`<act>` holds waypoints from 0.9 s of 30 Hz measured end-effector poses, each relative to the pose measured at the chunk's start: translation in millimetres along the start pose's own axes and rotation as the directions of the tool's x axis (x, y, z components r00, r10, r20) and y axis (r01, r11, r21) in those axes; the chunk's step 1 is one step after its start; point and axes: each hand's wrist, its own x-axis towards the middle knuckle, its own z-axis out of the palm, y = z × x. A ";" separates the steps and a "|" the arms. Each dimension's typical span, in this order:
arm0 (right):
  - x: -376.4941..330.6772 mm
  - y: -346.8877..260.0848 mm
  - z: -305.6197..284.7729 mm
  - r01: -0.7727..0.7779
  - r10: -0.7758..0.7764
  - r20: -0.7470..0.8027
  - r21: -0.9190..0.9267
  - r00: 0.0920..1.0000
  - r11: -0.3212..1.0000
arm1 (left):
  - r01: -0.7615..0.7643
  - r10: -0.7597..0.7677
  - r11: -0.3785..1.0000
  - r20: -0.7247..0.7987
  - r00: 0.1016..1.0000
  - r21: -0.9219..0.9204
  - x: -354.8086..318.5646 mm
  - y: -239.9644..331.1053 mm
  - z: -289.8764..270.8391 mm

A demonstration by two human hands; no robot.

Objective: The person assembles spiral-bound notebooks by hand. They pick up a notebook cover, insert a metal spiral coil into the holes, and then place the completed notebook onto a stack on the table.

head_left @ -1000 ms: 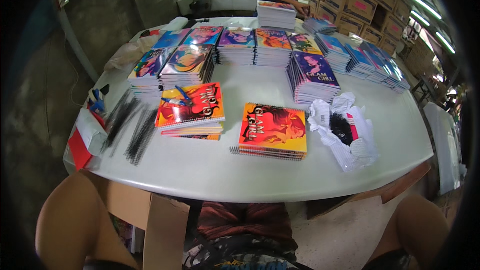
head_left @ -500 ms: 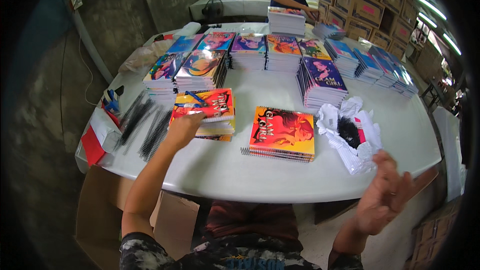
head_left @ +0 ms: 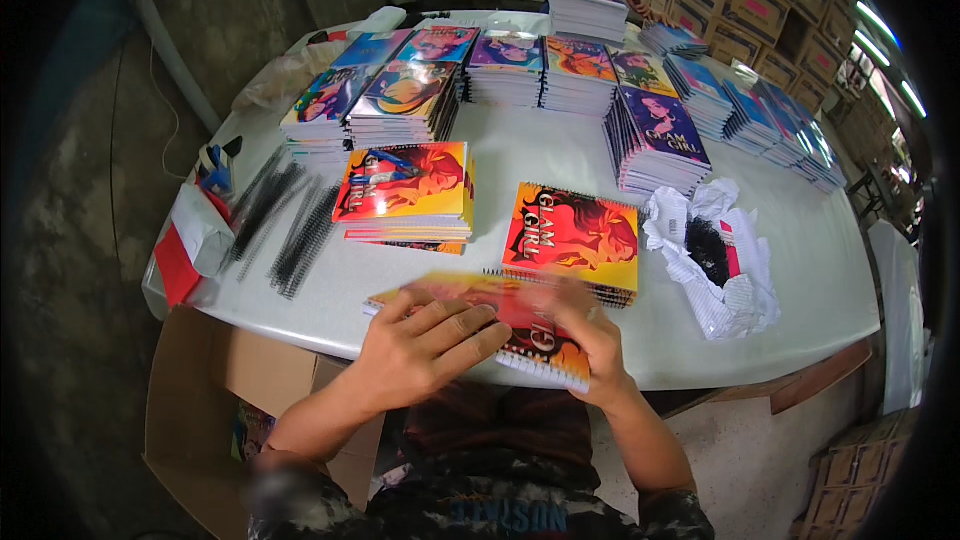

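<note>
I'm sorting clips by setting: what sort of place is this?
Probably a book-binding workshop: stacks of notebooks stand on the table, black binding coils lie loose at its left, and cardboard boxes are piled beyond it.

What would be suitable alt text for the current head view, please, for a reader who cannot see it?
A person's right hand grips a red and yellow notebook while the left hand lies over it, at the near edge of a white table. Beyond are two stacks of similar notebooks, with black coils at left and crumpled white paper at right.
</note>
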 end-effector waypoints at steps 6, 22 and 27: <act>-24.4 37.9 9.0 -0.318 0.338 -0.016 0.300 0.941 0.899 | 0.470 -0.627 0.669 -0.097 0.773 -0.576 -30.3 -24.2 57.3; -28.3 57.7 3.7 -0.319 0.309 0.105 0.498 0.945 0.807 | 0.455 -0.726 -0.092 0.373 0.578 -0.886 -62.0 -18.8 137.5; -35.0 63.7 0.8 -0.405 0.370 0.167 0.461 0.914 0.790 | 0.572 -0.750 0.317 0.169 0.639 -0.756 -68.7 -24.9 140.0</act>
